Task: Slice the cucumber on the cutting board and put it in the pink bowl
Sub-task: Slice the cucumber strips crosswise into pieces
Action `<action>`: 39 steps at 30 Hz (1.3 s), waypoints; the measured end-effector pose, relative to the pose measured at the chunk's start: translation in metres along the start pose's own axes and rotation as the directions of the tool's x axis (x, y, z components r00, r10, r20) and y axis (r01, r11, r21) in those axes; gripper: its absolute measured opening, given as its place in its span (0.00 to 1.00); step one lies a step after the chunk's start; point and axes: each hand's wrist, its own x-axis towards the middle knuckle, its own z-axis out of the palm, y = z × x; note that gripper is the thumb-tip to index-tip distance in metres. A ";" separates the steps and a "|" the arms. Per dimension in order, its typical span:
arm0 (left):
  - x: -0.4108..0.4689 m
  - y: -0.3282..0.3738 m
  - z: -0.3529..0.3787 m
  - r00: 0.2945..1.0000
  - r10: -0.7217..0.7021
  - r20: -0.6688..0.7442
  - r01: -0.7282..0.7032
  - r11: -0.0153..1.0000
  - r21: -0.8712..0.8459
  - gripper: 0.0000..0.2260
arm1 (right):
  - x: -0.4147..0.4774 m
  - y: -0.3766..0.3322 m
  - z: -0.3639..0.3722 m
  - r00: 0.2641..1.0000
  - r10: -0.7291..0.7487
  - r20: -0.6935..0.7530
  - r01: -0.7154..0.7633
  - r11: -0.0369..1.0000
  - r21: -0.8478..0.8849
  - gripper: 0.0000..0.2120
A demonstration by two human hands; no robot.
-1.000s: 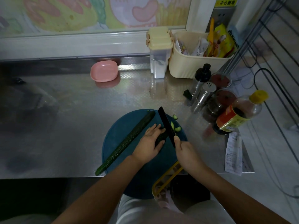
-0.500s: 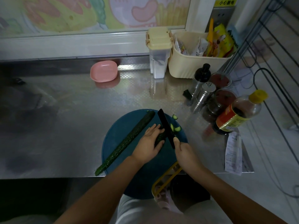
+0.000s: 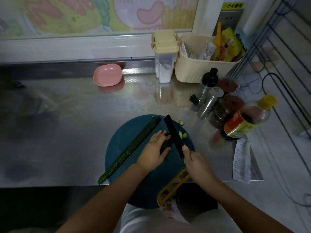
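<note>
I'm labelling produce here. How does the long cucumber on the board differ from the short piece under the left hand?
The long cucumber spans the cutting board, overhanging its near-left edge; the short piece is a stub. The long cucumber lies untouched; the left hand holds the short piece. The knife in the right hand meets the short piece, slices beside it; the long cucumber lies clear of the blade. Both are dark green.

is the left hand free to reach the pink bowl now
Not freely: the left hand holds the short cucumber piece beside the knife. Once it lets go, probably yes; only the long cucumber lies between it and the pink bowl.
</note>
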 end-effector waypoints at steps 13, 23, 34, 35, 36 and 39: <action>-0.001 0.001 0.000 1.000 -0.001 -0.012 0.001 1.000 -0.002 0.19 | -0.002 0.000 0.006 0.999 -0.010 -0.041 0.008 0.999 -0.048 0.27; -0.001 0.001 0.000 1.000 0.019 -0.014 -0.018 0.999 0.037 0.19 | 0.006 -0.002 0.008 0.999 0.033 0.003 -0.032 0.998 -0.048 0.27; -0.006 -0.001 0.000 1.000 0.005 0.014 -0.005 0.999 0.041 0.21 | 0.013 0.008 0.012 1.000 0.007 0.004 -0.007 0.999 -0.039 0.27; -0.006 -0.002 0.001 1.000 0.001 0.010 -0.001 0.999 0.034 0.21 | 0.013 0.009 0.011 1.000 0.004 0.003 -0.004 0.999 -0.044 0.27; -0.006 -0.002 0.001 1.000 -0.004 0.006 0.004 1.000 0.026 0.21 | 0.013 0.009 0.011 1.000 0.007 0.004 -0.007 0.999 -0.041 0.28; -0.006 -0.001 0.000 1.000 -0.008 -0.001 0.008 1.000 0.008 0.20 | 0.011 0.010 0.008 1.000 0.006 0.010 -0.005 0.999 -0.043 0.28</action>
